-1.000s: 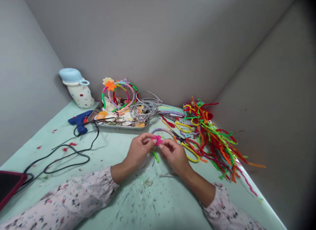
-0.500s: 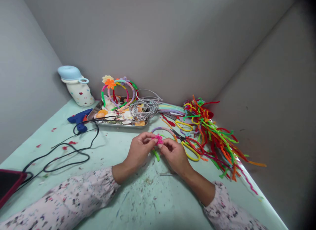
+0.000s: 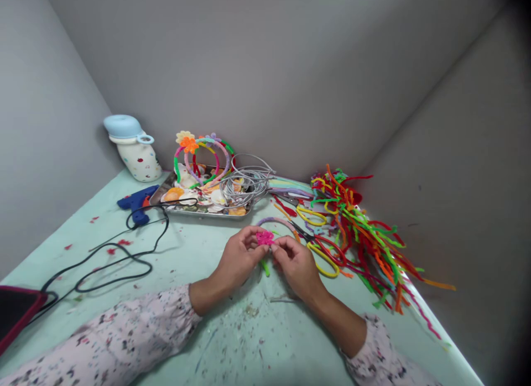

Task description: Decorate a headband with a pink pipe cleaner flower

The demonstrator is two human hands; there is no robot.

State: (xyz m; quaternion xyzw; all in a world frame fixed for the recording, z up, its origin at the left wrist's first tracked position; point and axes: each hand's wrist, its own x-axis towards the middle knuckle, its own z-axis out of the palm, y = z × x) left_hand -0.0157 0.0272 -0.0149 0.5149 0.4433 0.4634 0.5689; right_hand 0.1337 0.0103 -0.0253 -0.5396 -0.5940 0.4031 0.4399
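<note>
A green counter (image 3: pixel 298 347) is carrying a metal tray (image 3: pixel 203 214), which is holding headbands (image 3: pixel 189 145) and part of a wire coil (image 3: pixel 248 186). A lidded bottle (image 3: pixel 139 160) is standing to its left, contents hidden. The left hand (image 3: pixel 237 256) and right hand (image 3: pixel 299 269) are meeting above the counter, each grip nearly closed and pinching a fuzzy pink piece (image 3: pixel 264 238) between them.

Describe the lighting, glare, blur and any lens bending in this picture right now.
Head view: soft, diffuse light, with a whitish glare along the right edge of the table; head view: upper right corner fades to black; head view: the bottle leans, perhaps from lens stretch; head view: the pink piece looks soft, its fine detail unclear.
</note>
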